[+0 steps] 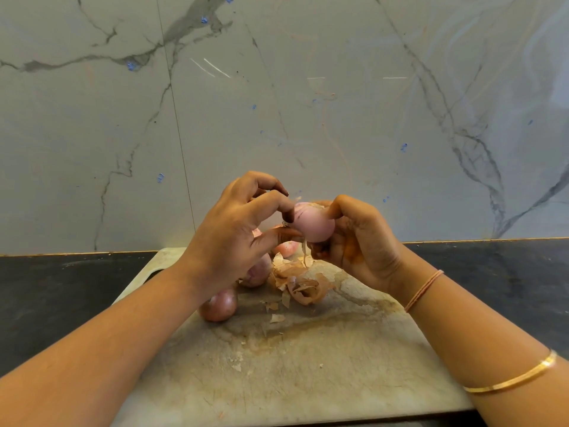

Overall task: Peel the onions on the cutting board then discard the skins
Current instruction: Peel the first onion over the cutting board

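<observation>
At your 12 o'clock stands a grey-veined marble wall point(338, 103) flecked with small blue marks point(131, 66), with a thin seam point(176, 118) toward 11 o'clock. Below it, the dark bench point(46, 288) runs from 9 to 3 o'clock.

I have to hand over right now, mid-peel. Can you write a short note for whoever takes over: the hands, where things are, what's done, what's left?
Right hand grips the held onion above the cutting board; the onion looks mostly bare. Left hand pinches at skin on its top end.
On the board: two unpeeled onions, a pinkish onion partly hidden behind the left hand, and a pile of loose skins.
Done: this onion is nearly peeled.
Left: finish it, peel the others, discard the skins. No bin is in view.
</observation>
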A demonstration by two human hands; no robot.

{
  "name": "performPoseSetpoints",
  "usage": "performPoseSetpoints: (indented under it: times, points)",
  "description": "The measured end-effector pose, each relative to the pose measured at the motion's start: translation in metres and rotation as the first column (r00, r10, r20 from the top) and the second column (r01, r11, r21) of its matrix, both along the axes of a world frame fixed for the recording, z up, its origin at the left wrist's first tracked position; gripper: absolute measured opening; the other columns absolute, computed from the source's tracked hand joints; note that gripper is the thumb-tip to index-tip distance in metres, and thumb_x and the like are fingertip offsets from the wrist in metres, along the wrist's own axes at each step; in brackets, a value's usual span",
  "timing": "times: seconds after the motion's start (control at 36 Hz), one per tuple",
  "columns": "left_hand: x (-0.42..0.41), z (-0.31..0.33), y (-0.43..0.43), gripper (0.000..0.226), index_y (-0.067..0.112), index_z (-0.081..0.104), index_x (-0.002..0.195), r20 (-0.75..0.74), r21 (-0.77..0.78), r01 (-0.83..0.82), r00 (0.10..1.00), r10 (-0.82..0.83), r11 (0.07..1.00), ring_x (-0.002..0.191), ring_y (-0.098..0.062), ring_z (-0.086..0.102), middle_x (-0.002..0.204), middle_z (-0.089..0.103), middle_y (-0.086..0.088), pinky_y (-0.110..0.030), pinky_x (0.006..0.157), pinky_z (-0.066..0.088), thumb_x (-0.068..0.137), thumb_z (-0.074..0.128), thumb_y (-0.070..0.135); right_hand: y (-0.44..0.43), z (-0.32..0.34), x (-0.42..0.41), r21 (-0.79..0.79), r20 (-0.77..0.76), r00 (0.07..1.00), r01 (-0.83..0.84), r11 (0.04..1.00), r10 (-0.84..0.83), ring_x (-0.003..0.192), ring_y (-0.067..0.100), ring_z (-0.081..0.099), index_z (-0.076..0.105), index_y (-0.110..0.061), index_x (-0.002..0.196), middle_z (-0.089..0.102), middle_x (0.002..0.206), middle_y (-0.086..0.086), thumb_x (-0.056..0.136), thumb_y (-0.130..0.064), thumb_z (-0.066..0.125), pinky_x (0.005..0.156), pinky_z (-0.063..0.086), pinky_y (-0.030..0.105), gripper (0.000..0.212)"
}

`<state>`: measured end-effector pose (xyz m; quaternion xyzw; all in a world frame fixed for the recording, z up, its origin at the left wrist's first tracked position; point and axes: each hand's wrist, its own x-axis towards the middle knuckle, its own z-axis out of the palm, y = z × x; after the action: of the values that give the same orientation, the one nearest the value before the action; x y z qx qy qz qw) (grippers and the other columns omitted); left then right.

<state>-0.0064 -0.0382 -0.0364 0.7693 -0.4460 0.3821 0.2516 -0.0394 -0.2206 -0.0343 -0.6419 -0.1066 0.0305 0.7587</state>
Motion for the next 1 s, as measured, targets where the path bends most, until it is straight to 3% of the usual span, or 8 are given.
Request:
performPoseSetpoints:
  times: [0.14,0.28,0.39,0.44,0.58,0.75,0.89,1.0]
  points:
    - [0.002,0.001,0.000,0.023,0.020,0.060,0.093,-0.010,0.000,0.000,1.000,0.000,1.000,0.087,-0.011,0.049,0.095,0.049,0.013,-0.028,0.068,0.047,0.085,0.054,0.040,-0.001,0.002,0.000,0.047,0.032,0.999,-0.011,0.999,0.009,0.063,0.015,0.046,0.066,-0.011,0.096,0.058,0.086,0.012,0.064,-0.027,0.048,0.057,0.043,0.024,0.040]
    - [-0.001,0.003,0.000,0.018,0.020,0.058,0.085,-0.087,0.006,-0.035,0.996,0.035,0.999,0.071,-0.009,0.046,0.077,0.051,0.015,-0.023,0.059,0.041,0.084,0.059,0.038,-0.001,0.001,0.002,0.093,0.069,0.997,0.022,0.995,-0.028,0.066,0.018,0.047,0.066,-0.013,0.093,0.059,0.097,0.018,0.065,-0.026,0.049,0.056,0.044,0.023,0.035]
    - [0.000,0.002,0.001,0.015,0.023,0.053,0.086,-0.149,0.031,-0.065,0.986,0.069,0.997,0.076,-0.004,0.050,0.077,0.048,0.023,-0.020,0.061,0.039,0.086,0.067,0.024,-0.002,0.001,0.003,0.083,0.085,0.995,0.051,0.995,-0.058,0.077,0.023,0.047,0.065,-0.014,0.095,0.056,0.119,0.032,0.065,-0.026,0.049,0.059,0.044,0.024,0.036]
    - [0.000,0.001,0.001,0.017,0.027,0.051,0.091,-0.180,0.022,-0.058,0.982,0.061,0.998,0.081,-0.004,0.051,0.082,0.050,0.023,-0.022,0.065,0.044,0.085,0.067,0.025,-0.002,0.000,0.004,0.063,0.104,0.992,0.061,0.996,-0.067,0.077,0.023,0.047,0.063,-0.014,0.097,0.056,0.115,0.028,0.065,-0.027,0.048,0.057,0.044,0.022,0.038]
    - [-0.005,0.002,-0.002,0.030,0.034,0.042,0.108,-0.277,-0.042,0.007,0.961,-0.018,0.999,0.094,0.001,0.051,0.099,0.050,0.025,-0.010,0.075,0.044,0.083,0.057,0.039,-0.001,-0.002,0.005,-0.083,0.171,0.982,0.093,0.992,-0.078,0.086,0.026,0.051,0.059,-0.016,0.101,0.055,0.106,0.013,0.063,-0.026,0.048,0.063,0.045,0.024,0.041]
    - [-0.008,0.002,-0.001,0.036,0.034,0.044,0.102,-0.307,0.001,0.030,0.951,-0.028,1.000,0.089,-0.005,0.056,0.092,0.054,0.022,-0.012,0.074,0.047,0.087,0.064,0.008,-0.001,-0.002,0.007,-0.164,0.202,0.976,0.110,0.980,-0.076,0.092,0.028,0.052,0.057,-0.021,0.100,0.055,0.108,0.012,0.064,-0.027,0.048,0.067,0.045,0.027,0.038]
    - [-0.006,0.001,0.000,0.021,0.030,0.052,0.097,-0.288,-0.032,0.023,0.957,-0.031,0.999,0.088,-0.002,0.054,0.089,0.056,0.020,-0.013,0.073,0.046,0.086,0.057,0.013,-0.001,-0.002,0.008,-0.208,0.228,0.970,0.134,0.969,-0.085,0.086,0.025,0.051,0.057,-0.020,0.100,0.055,0.105,0.011,0.063,-0.026,0.048,0.058,0.044,0.021,0.039]
    - [-0.003,0.002,0.001,0.019,0.022,0.057,0.092,-0.265,-0.102,-0.066,0.963,0.037,0.993,0.085,-0.001,0.054,0.085,0.057,0.019,-0.013,0.072,0.044,0.087,0.061,0.003,-0.001,-0.003,0.009,-0.270,0.250,0.965,0.152,0.951,-0.084,0.082,0.022,0.051,0.057,-0.021,0.102,0.055,0.102,0.007,0.062,-0.028,0.048,0.054,0.042,0.018,0.041]
